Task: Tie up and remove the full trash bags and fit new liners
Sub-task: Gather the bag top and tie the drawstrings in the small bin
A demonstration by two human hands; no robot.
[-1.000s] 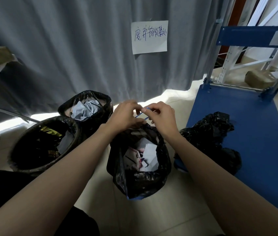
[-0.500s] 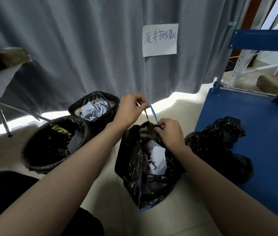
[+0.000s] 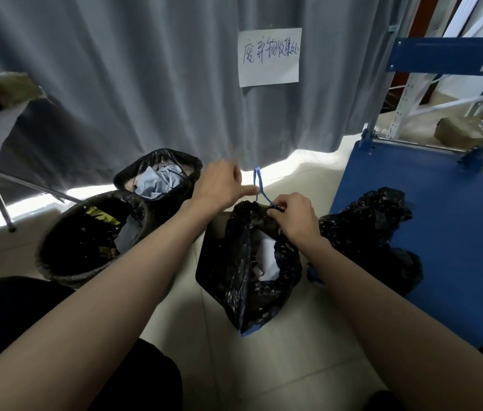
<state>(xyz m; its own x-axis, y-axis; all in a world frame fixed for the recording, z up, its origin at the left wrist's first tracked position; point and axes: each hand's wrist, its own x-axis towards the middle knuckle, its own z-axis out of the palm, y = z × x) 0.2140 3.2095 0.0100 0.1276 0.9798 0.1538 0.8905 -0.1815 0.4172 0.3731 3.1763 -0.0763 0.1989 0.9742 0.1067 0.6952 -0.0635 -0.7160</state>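
The right hand (image 3: 292, 216) pinches the gathered mouth of a black trash bag (image 3: 243, 274), fingers curled on the bunched plastic where a blue drawstring (image 3: 259, 185) comes out. The left hand (image 3: 221, 185), just beside it and a little higher, pinches the upper part of that drawstring loop between thumb and fingers. The bag hangs directly below both hands, over the tiled floor (image 3: 293, 351), with white paper showing through its partly closed opening.

Left of the left hand stand two bins, both lined in black: a round bin (image 3: 65, 256) nearer the person and a square bin (image 3: 157, 173) behind it, holding crumpled pale paper. Right of the right hand, one more black bag (image 3: 367, 229) lies on the deck of a blue cart (image 3: 456, 232). Beyond the hands hangs a grey curtain (image 3: 116, 84) with one handwritten paper sign (image 3: 269, 56).
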